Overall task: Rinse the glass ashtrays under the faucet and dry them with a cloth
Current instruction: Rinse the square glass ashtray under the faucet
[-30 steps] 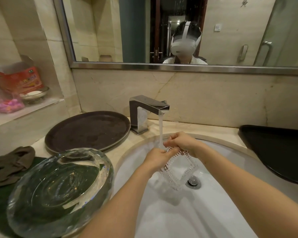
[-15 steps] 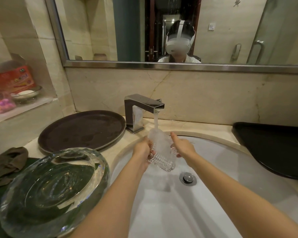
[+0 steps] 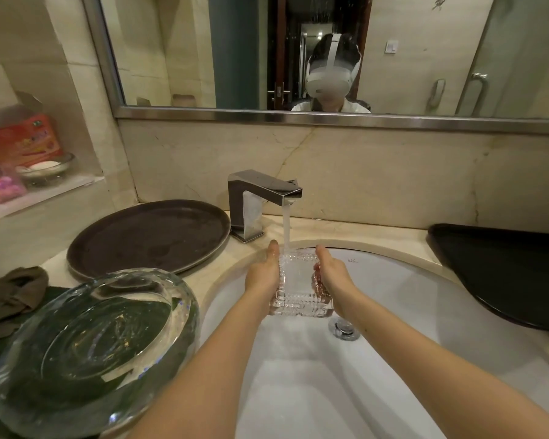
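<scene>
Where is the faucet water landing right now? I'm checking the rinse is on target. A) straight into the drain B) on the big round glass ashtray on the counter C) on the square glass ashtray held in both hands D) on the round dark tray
C: the stream from the faucet falls onto the square glass ashtray, gripped between the left hand and right hand over the sink.

Faucet [image 3: 263, 198] overhangs basin [image 3: 393, 312]; round ashtray [image 3: 92, 350] crowds left.

Dim warm indoor light; wide-angle bending at edges; left shelf blurred; glare on faucet [image 3: 260, 198].

Bathroom, sink [image 3: 409, 312], faucet [image 3: 260, 198], wall mirror [image 3: 203, 58]
</scene>
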Motion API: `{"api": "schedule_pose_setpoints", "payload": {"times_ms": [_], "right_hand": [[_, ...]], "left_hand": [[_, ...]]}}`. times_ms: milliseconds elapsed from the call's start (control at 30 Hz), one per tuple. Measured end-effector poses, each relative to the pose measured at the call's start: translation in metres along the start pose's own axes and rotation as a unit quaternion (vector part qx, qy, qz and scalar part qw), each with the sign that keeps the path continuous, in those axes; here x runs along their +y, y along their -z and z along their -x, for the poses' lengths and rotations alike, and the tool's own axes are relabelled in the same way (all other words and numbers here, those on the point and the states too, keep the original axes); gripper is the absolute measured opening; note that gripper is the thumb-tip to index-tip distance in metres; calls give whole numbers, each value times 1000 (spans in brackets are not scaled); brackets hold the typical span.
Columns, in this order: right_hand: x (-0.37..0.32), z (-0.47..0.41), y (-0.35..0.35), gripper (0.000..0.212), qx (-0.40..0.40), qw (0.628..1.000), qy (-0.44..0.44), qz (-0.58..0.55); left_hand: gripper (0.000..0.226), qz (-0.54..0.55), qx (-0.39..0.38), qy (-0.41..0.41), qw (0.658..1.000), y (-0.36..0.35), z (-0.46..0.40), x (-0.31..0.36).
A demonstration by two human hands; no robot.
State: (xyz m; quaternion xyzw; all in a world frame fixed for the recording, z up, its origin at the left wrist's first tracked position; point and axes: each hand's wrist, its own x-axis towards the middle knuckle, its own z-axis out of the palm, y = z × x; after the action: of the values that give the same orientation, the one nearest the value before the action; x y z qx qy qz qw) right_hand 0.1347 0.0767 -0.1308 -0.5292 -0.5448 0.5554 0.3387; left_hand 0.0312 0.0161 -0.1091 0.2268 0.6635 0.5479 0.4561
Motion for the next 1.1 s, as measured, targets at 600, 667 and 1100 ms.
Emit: {"api": "schedule_pose_setpoints", "payload": {"times_ms": [600, 667, 1100], "right_hand": [[3, 3, 8, 53, -43, 999, 4, 28], [0, 2, 9, 50, -53, 998, 21, 22], [-7, 7, 24, 43, -62, 995, 40, 64]], "left_hand": [[22, 204, -80, 121, 968, 9, 14, 10], [27, 209, -64, 135, 966, 8, 7, 7], [61, -103, -7, -13, 995, 4, -11, -11]]}}
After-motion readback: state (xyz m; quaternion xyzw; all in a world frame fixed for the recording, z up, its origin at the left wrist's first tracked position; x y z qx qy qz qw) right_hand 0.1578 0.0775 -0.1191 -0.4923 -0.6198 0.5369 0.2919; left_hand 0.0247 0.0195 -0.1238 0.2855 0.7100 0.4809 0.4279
